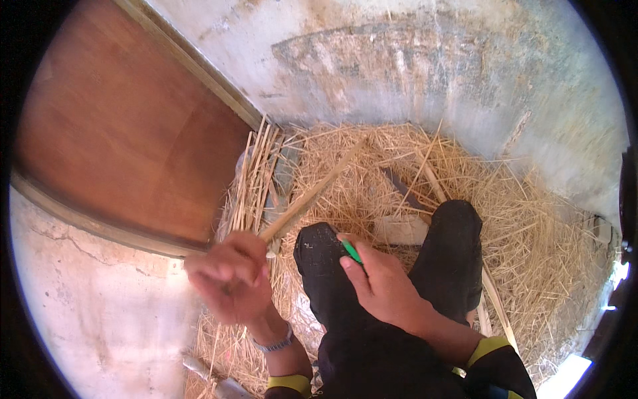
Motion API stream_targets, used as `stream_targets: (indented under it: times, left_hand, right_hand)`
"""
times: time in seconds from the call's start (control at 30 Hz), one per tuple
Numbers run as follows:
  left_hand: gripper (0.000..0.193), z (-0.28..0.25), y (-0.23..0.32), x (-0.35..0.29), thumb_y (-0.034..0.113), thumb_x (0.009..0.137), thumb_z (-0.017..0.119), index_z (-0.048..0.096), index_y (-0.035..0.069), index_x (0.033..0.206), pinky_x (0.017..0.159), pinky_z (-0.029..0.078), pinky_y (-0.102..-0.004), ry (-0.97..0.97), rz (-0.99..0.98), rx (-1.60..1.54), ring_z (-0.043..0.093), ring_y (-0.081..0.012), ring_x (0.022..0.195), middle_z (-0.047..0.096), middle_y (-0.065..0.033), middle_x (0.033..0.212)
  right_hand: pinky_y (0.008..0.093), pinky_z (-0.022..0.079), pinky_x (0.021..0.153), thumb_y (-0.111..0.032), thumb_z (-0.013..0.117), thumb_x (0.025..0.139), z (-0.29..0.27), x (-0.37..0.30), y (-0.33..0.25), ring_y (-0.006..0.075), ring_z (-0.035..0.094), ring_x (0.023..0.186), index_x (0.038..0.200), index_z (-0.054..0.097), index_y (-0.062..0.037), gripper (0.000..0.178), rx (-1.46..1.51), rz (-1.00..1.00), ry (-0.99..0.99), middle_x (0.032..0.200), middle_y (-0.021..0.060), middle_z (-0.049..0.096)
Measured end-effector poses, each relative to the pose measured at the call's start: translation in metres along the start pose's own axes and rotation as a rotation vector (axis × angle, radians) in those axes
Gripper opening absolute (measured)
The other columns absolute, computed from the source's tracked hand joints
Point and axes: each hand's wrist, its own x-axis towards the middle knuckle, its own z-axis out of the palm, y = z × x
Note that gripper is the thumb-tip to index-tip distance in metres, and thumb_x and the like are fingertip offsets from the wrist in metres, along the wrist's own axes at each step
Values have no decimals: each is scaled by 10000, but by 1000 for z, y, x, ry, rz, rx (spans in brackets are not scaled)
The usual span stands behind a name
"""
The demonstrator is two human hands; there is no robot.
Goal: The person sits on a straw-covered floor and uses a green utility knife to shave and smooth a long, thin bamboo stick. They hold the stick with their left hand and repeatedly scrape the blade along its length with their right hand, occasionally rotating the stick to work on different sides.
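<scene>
My left hand (pixel 232 276), slightly smeared by motion and wearing a metal wrist band (pixel 276 340), is closed on a long, flat, pale wooden strip (pixel 312 193). The strip slants up and away to the right over the straw. Resting by my left knee, my right hand (pixel 387 282) is wrapped round a green handle (pixel 351 252). Only a short piece of that handle shows between thumb and fingers. Whatever it belongs to is hidden by the hand.
Loose straw-like shavings (pixel 551 266) cover the floor between my black-trousered knees and the stained wall (pixel 412 73). A bundle of thin strips (pixel 256 176) leans beside the brown door panel (pixel 133 133). A pale block (pixel 401 230) and a dark flat piece (pixel 404 189) lie ahead.
</scene>
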Motion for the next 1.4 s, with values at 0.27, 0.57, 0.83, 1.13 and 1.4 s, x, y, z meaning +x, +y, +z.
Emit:
stream_targets:
  times: [0.27,0.57,0.83,1.13,1.4]
  left_hand:
    - [438,0,27,-20,276,914,470,438,96,516,283,387,-265,-158,39,19,409,-132,249,472,-40,375]
    - [368,-3,24,-39,137,897,530,476,12,555,354,422,-349,-252,-52,-113,448,-206,321,501,-96,444]
    - [464,-7,14,-67,204,907,509,405,62,477,330,400,-349,-28,-44,1,436,-190,297,473,-75,405]
    - [384,10,18,-78,106,835,580,415,65,490,341,393,-333,-106,77,-183,442,-183,337,471,-46,447]
    - [407,32,26,-82,71,835,571,335,115,506,367,346,-284,-458,39,-146,420,-144,364,412,-16,450]
  right_hand:
    - [422,495,474,-236,520,961,1,10,-27,345,616,559,956,467,-30,213,-67,-53,-347,681,153,595]
    - [376,482,442,-206,645,861,10,-1,-4,295,602,523,853,500,-45,217,-189,-136,-328,631,114,577]
    - [382,493,438,-202,617,864,29,0,36,284,612,520,871,528,-50,176,-478,-255,-274,618,112,581]
    - [485,448,634,-325,445,977,-27,2,99,419,588,690,1042,579,18,374,-330,236,-118,727,215,607]
    - [365,393,546,-345,389,1005,-19,-6,59,231,506,540,862,535,2,402,157,193,-152,584,102,483]
